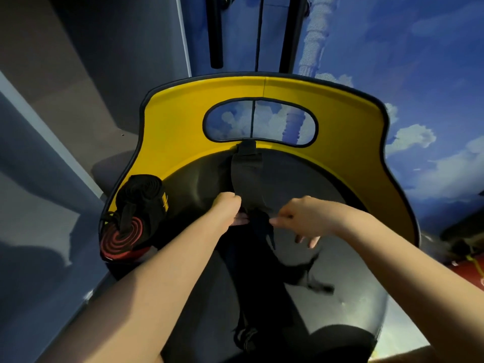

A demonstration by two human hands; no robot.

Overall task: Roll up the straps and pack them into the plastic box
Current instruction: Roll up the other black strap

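Observation:
A long black strap lies across the dark seat of a yellow-backed chair and trails down toward me. My left hand grips the strap's upper end with curled fingers. My right hand pinches the same end from the right, its other fingers spread loose. Two rolled straps sit at the seat's left edge: a black roll with a yellow tag, and a black-and-red roll below it. No plastic box is in view.
The yellow chair back with an oval cut-out curves round the seat. A black fabric flap hangs from the back's centre. Grey walls stand on the left, a blue cloud-painted wall on the right. A loose strap tail lies on the seat's right.

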